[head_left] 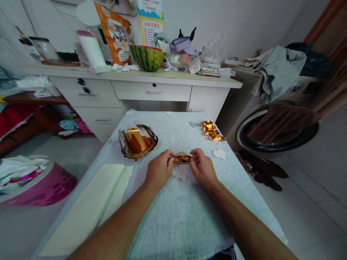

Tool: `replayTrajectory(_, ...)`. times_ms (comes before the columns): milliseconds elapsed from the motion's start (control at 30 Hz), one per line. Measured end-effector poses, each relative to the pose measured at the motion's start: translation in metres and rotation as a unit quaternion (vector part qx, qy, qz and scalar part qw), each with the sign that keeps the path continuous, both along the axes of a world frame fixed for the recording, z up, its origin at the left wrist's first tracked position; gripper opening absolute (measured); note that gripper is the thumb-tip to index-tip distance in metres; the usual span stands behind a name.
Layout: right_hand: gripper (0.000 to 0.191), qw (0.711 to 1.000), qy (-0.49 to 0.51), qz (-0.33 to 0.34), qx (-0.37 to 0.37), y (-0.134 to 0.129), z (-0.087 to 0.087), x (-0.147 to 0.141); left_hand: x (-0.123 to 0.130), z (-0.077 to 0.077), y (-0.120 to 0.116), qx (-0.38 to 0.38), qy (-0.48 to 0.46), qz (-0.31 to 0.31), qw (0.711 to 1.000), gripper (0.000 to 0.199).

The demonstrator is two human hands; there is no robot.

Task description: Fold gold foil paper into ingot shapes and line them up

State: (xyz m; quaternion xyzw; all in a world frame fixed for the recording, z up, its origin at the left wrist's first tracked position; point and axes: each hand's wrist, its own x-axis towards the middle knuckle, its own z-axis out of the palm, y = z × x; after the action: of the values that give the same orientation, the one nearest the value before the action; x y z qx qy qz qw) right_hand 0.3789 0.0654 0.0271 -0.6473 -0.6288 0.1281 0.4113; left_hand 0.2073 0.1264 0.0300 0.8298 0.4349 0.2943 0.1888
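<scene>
A piece of folded gold foil paper (181,158) is stretched between my two hands over the middle of the table. My left hand (160,168) pinches its left end, and my right hand (204,168) pinches the right end. Shiny folded gold paper pieces (210,131), several of them, lie in a row at the table's right side. On the left stands an open bundle of gold foil sheets (138,142) with a darker curled wrapping around it. Nearer to me, beside my left forearm, lies a long pale yellowish folded paper (89,206).
A light blue cloth covers the table (179,213). Behind it a white desk (154,90) bears half a watermelon (148,59), an orange snack bag (116,39) and a roll of white paper (91,48). A pink bin (51,184) stands left, a washing machine (271,126) right.
</scene>
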Motion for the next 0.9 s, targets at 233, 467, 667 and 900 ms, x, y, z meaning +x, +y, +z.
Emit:
replayTrajectory(233, 0.008, 0.999, -0.032, 0.032, 0.023, 0.000, -0.001, 0.004, 0.002, -0.004, 0.002, 0.007, 0.021, 0.011, 1.000, 0.010)
replayTrajectory(467, 0.009, 0.999, -0.020, 0.019, 0.022, 0.001, -0.002, 0.004, 0.003, -0.004, 0.001, 0.001, 0.011, 0.023, 1.000, 0.016)
replayTrajectory(667, 0.013, 1.000, 0.009, -0.028, 0.007, 0.003, -0.004, 0.007, 0.004, -0.005, 0.003, -0.021, -0.024, 0.032, 0.999, 0.021)
replayTrajectory(900, 0.004, 0.997, -0.037, -0.064, 0.033, 0.007, -0.002, 0.016, 0.005, -0.005, 0.003, -0.064, -0.055, 0.011, 0.996, 0.022)
